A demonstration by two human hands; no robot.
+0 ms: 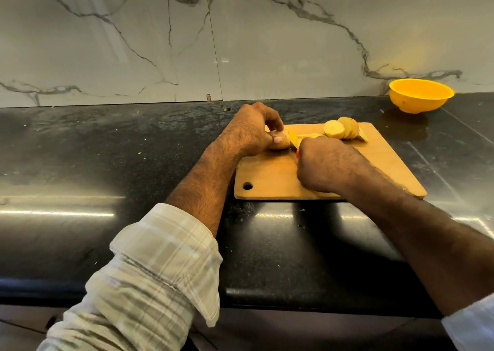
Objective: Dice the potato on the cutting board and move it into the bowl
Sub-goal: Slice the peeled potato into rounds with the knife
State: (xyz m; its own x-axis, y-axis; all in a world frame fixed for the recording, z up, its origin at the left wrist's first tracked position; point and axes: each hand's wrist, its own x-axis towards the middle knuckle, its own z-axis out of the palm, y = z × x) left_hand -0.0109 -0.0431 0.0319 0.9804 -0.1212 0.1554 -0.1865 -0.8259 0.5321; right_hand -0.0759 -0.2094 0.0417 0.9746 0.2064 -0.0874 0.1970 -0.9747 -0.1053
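A wooden cutting board (270, 179) lies on the black counter. My left hand (251, 131) grips the uncut end of the potato (280, 142) at the board's far left corner. My right hand (324, 166) holds a knife with a red handle; its blade (294, 140) sits against the potato's cut face. Several round potato slices (342, 129) lean together at the board's far edge, right of the hands. A yellow bowl (421, 95) stands on the counter at the far right, against the wall.
The black stone counter (107, 150) stretches left of the board, its front edge (267, 301) close to me. A marble wall (240, 43) closes off the back.
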